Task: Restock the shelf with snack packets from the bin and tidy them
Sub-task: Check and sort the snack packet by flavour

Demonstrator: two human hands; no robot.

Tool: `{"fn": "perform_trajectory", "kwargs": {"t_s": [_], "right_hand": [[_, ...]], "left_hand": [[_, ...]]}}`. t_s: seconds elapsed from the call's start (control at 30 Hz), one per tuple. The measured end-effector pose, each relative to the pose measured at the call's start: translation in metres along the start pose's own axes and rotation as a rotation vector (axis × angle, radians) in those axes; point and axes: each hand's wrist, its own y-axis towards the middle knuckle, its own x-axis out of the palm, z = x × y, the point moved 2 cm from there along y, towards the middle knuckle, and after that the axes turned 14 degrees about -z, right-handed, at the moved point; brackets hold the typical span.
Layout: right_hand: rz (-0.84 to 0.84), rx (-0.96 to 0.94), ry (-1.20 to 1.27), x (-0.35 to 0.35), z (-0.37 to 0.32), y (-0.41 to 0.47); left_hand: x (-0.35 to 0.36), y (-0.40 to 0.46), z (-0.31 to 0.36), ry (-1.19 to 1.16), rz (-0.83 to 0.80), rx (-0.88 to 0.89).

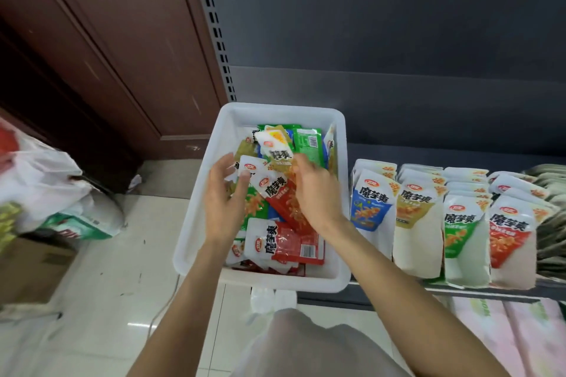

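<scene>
Both hands in the white bin (pixel 196 223), shelf rows lower right

My right hand (pixel 315 193) pinches a yellow packet (pixel 275 153) up at frame centre; my left hand (pixel 225 196), fingers spread, touches a red packet (pixel 275 193) (long axis slanting down-right). The shelf (pixel 459 288) lies rightward, so my right hand is nearer.

large black chinese characters "魔芋爽" run across the front of each white snack packet standing on the shelf (pixel 465 291): the blue packet (pixel 370 205), yellow packet (pixel 413 211), green packet (pixel 459 229) and red packet (pixel 510 232). the same characters mark a packet in the bin (pixel 196 223). small print is unreadable.
</scene>
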Motion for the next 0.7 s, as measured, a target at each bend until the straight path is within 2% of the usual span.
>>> {"fn": "perform_trajectory", "kwargs": {"t_s": [0.1,0.13,0.2,0.3,0.4,0.47,0.6,0.7], "right_hand": [[-0.060,0.216,0.756,-0.014,0.013,-0.017],[-0.077,0.246,0.927,-0.018,0.016,-0.026],[-0.045,0.253,1.073,-0.031,0.023,-0.045],[0.113,0.225,1.161,-0.058,0.040,-0.075],[0.294,0.193,1.115,-0.091,0.067,-0.107],[0.372,0.176,0.919,-0.113,0.084,-0.130],[0.451,0.271,0.487,-0.142,0.115,-0.164],[0.473,0.318,0.279,-0.149,0.133,-0.169]], "left_hand": [[0.012,-0.006,0.019,-0.212,-0.276,-0.111],[0.018,-0.009,0.026,-0.223,-0.380,-0.120],[0.033,-0.014,0.038,-0.176,-0.523,-0.081],[0.062,-0.022,0.052,-0.057,-0.671,0.019],[0.099,-0.030,0.061,0.078,-0.768,0.093],[0.125,-0.038,0.067,0.158,-0.779,0.150],[0.172,-0.050,0.080,0.422,-0.685,0.389],[0.197,-0.053,0.078,0.603,-0.598,0.514]]}}
